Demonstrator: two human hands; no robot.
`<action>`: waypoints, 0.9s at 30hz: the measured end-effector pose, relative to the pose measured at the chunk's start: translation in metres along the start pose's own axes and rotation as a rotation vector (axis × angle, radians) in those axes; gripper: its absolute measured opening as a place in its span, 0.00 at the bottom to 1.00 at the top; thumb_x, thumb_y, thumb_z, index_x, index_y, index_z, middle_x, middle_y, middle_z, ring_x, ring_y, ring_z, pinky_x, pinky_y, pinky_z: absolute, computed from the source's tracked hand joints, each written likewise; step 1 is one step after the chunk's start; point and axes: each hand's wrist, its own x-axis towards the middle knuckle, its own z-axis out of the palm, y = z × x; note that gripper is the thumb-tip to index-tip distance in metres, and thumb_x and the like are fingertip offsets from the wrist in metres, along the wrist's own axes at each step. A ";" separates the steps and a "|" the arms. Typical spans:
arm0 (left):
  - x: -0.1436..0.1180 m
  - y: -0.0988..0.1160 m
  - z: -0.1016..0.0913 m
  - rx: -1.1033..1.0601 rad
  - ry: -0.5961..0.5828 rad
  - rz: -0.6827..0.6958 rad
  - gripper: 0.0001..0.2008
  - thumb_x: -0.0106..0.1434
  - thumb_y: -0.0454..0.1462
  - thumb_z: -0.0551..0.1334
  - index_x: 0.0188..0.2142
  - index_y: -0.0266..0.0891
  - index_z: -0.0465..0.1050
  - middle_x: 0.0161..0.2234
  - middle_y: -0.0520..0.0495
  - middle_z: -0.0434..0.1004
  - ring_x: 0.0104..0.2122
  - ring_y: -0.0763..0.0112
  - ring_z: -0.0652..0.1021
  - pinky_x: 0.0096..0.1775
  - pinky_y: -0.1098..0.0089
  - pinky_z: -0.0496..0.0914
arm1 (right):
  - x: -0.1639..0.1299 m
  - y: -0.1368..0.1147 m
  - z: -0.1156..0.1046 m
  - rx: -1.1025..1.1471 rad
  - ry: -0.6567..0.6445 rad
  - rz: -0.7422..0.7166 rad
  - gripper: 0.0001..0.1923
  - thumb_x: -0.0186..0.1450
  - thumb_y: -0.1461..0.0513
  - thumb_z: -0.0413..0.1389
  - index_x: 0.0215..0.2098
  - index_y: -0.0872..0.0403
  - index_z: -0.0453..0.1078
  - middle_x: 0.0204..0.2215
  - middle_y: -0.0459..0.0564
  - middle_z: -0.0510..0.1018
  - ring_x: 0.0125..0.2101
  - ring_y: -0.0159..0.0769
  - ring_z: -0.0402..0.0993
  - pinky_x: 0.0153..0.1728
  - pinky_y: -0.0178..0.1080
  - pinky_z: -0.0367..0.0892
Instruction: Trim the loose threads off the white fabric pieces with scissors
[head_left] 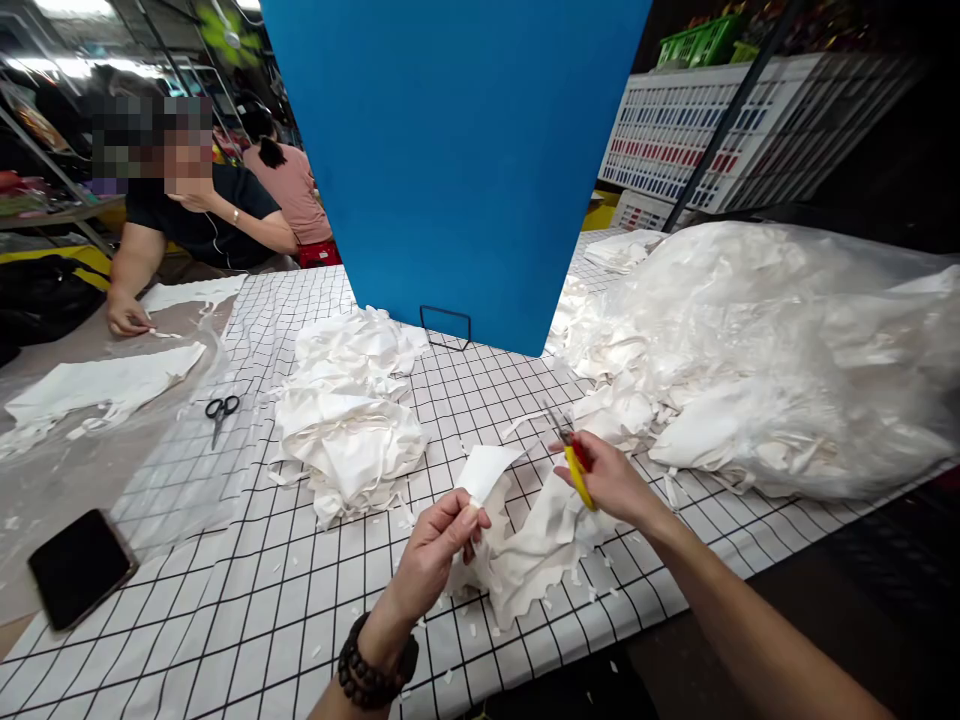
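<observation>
My left hand [450,535], with a dark bead bracelet at the wrist, pinches the edge of a white fabric piece [532,555] near the front of the table. Part of the cloth sticks up above the fingers, and the rest lies crumpled below. In my right hand [611,480] is a pair of scissors [574,460] with red and yellow handles. Its blades point up and away, apart from the held cloth. Small white scraps are scattered around the fabric on the checked tablecloth [277,620].
A pile of white fabric pieces [352,430] lies left of centre. A large clear plastic bag [795,350] of white pieces fills the right. A blue board [457,170] stands ahead. Black scissors [220,415] and a phone [82,568] lie left; a co-worker [202,225] sits beyond.
</observation>
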 end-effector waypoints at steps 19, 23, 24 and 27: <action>0.145 0.183 -0.001 0.820 0.255 0.876 0.13 0.65 0.36 0.55 0.23 0.41 0.57 0.21 0.55 0.57 0.22 0.74 0.61 0.27 0.73 0.58 | 0.008 -0.069 -0.039 0.516 -0.127 -0.280 0.13 0.53 0.58 0.69 0.30 0.51 0.70 0.27 0.43 0.72 0.30 0.32 0.70 0.33 0.37 0.70; 0.169 0.144 0.022 1.091 0.280 0.565 0.04 0.63 0.36 0.58 0.33 0.38 0.68 0.30 0.48 0.71 0.31 0.68 0.70 0.35 0.69 0.63 | -0.004 -0.067 -0.010 0.637 -0.090 -0.193 0.14 0.53 0.57 0.68 0.31 0.51 0.70 0.29 0.43 0.72 0.32 0.32 0.70 0.36 0.37 0.70; 0.159 0.127 0.023 1.094 0.294 0.532 0.05 0.63 0.37 0.58 0.35 0.37 0.70 0.33 0.45 0.73 0.34 0.65 0.72 0.37 0.68 0.63 | -0.005 -0.063 -0.001 0.667 -0.080 -0.162 0.14 0.53 0.57 0.69 0.31 0.52 0.69 0.29 0.43 0.72 0.32 0.32 0.70 0.37 0.37 0.70; 0.104 0.067 0.016 1.055 0.285 0.377 0.21 0.68 0.44 0.51 0.25 0.37 0.73 0.25 0.46 0.72 0.29 0.65 0.73 0.36 0.67 0.64 | -0.010 -0.046 0.026 0.698 -0.035 -0.069 0.16 0.52 0.56 0.69 0.30 0.53 0.68 0.27 0.41 0.70 0.29 0.29 0.68 0.34 0.34 0.67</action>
